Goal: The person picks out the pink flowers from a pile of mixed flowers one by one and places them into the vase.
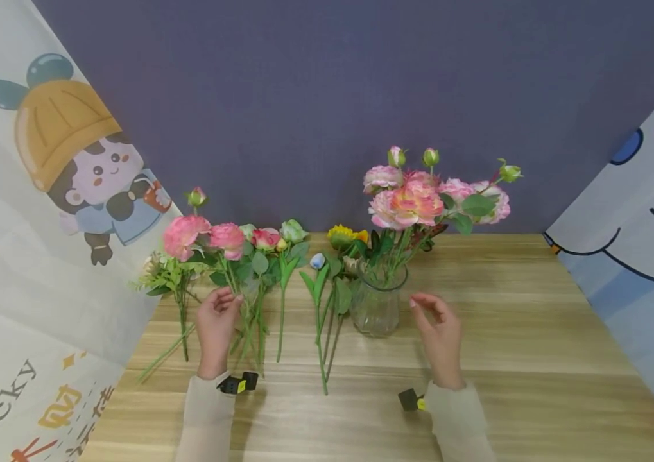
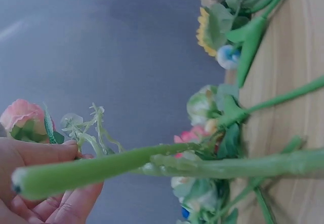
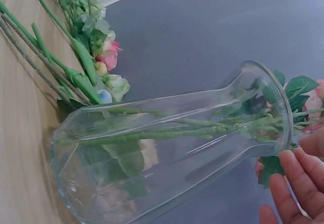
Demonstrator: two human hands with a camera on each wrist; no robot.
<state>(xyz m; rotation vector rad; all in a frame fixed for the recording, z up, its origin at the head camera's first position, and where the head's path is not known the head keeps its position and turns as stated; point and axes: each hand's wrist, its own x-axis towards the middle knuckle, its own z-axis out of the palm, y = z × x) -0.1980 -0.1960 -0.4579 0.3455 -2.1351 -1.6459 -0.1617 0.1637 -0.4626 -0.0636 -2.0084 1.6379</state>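
My left hand (image 1: 217,327) pinches the stem of a pink flower (image 1: 226,239) among the stems on the left side of the table. In the left wrist view, a thick green stem (image 2: 76,176) crosses in front of the fingers and hides part of the grip. A clear glass vase (image 1: 375,311) stands upright at mid-table with pink peonies (image 1: 416,200) and buds in it. To the right of the vase is my right hand (image 1: 442,337), its fingers loosely bent and holding nothing. The right wrist view has its fingertips close to the vase's rim (image 3: 283,107); contact is unclear.
Between the left hand and the vase lie a white-green rose (image 1: 292,231), a blue tulip (image 1: 318,261) and a sunflower (image 1: 341,237). A leafy spray (image 1: 171,276) lies at the far left. A dark panel (image 1: 280,115) rises behind the wooden table (image 1: 523,359).
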